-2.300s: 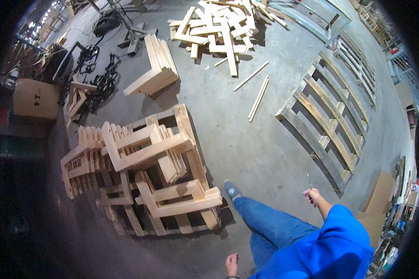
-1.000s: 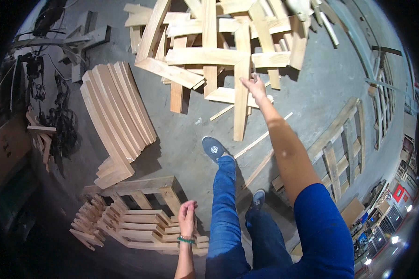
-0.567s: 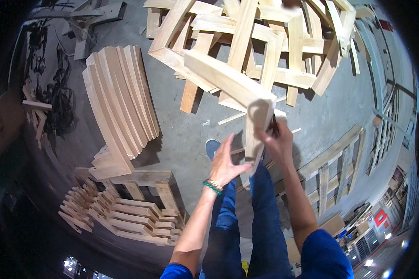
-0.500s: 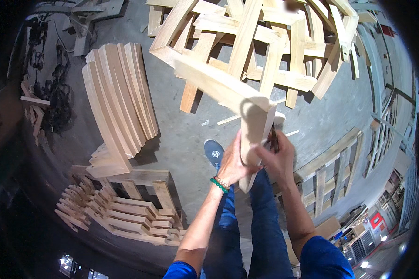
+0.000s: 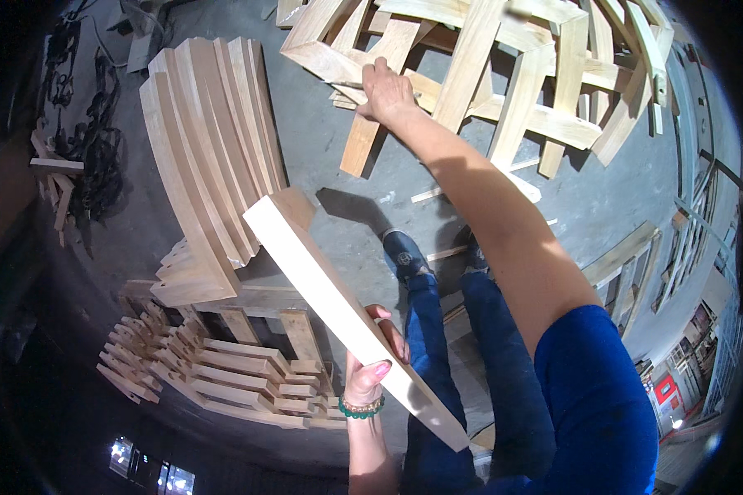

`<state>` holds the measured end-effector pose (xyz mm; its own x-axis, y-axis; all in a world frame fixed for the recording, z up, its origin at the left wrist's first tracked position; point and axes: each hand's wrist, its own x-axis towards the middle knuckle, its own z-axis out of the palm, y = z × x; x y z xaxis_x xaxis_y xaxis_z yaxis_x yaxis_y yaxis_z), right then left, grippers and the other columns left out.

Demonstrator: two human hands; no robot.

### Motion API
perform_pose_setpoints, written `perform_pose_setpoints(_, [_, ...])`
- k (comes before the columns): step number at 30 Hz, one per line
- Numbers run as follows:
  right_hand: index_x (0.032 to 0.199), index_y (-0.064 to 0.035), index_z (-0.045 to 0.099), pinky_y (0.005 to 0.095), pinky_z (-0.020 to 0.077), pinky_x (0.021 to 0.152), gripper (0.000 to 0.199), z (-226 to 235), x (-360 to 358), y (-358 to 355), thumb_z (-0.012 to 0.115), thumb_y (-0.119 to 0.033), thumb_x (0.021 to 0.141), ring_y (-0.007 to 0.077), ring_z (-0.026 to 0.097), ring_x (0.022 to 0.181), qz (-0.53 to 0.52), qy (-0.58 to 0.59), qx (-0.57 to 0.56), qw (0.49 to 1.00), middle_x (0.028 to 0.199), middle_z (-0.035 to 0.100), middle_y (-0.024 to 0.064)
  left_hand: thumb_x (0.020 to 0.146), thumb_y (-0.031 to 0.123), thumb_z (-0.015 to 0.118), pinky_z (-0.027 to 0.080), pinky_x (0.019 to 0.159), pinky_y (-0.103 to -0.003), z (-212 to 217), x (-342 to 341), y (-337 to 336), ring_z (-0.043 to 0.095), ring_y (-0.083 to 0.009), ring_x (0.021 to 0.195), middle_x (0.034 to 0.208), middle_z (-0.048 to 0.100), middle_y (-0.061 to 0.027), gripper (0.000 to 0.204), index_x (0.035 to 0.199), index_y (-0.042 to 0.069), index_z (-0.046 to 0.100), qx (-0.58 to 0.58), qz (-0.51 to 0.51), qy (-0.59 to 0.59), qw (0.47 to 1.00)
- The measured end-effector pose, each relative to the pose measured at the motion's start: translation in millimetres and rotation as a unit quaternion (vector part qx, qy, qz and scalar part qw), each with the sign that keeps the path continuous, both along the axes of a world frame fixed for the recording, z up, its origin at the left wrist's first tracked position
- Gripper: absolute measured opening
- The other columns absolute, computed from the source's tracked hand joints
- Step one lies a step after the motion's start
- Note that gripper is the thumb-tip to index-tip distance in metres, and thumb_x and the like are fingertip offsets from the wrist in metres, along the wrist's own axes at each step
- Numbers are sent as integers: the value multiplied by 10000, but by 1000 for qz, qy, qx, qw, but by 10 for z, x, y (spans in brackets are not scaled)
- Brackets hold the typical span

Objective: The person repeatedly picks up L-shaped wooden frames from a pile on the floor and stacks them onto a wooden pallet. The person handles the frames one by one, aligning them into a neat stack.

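My left hand (image 5: 371,371) is wrapped round an angled wooden frame piece (image 5: 330,305), thumb on its pale edge and fingers on the far side. The piece slants above my legs, its upper end by the stacked boards; its other leg is mostly hidden. Stretched forward, my right hand (image 5: 388,92) has bent fingers at the near left of a heap of wooden frames (image 5: 470,74), over a board (image 5: 362,148) that juts out. A thin dark line shows by its fingertips; whether that is something held I cannot make out.
Curved boards (image 5: 210,148) stand stacked at the left. Below them, several shaped wooden parts (image 5: 239,375) lie in rows by a pallet (image 5: 293,330). Another pallet (image 5: 627,264) lies at the right. Thin offcuts (image 5: 428,195) lie on the grey floor near my shoes (image 5: 404,254).
My right hand has left the frame piece and reached forward to the heap. My left hand has brought the piece down toward me and turned it, its upper end now pointing left.
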<state>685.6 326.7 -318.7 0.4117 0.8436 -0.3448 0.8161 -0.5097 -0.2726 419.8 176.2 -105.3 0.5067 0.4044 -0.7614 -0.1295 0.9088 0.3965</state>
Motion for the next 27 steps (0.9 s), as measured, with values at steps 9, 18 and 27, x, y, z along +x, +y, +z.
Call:
perform_pose_setpoints(9, [740, 21, 555, 423, 487, 600, 450, 1225, 445, -618, 620, -400, 593, 343, 602, 711, 155, 47, 114, 980, 757, 566, 187, 618, 271, 699, 501, 571, -279, -89, -165, 32, 572, -201, 724, 876, 534, -140, 823, 1304, 23, 317, -69, 127, 8, 989])
perform_pose_setpoints(18, [1091, -9, 528, 375, 502, 658, 738, 3389, 192, -1657, 796, -384, 514, 324, 594, 764, 85, 421, 128, 894, 887, 571, 142, 587, 296, 756, 328, 1038, -456, 655, 340, -444, 450, -315, 1124, 1114, 447, -160, 872, 1289, 16, 320, -48, 128, 18, 990])
perform_pose_setpoints(27, [1100, -56, 549, 327, 513, 626, 497, 3662, -434, -2202, 717, -319, 714, 246, 608, 798, 19, 450, 96, 888, 1006, 576, 92, 605, 261, 732, 426, 961, -422, 1051, 487, -222, 480, -321, 1114, 1072, 484, -128, 744, 1202, 13, 365, -69, 225, -168, 957])
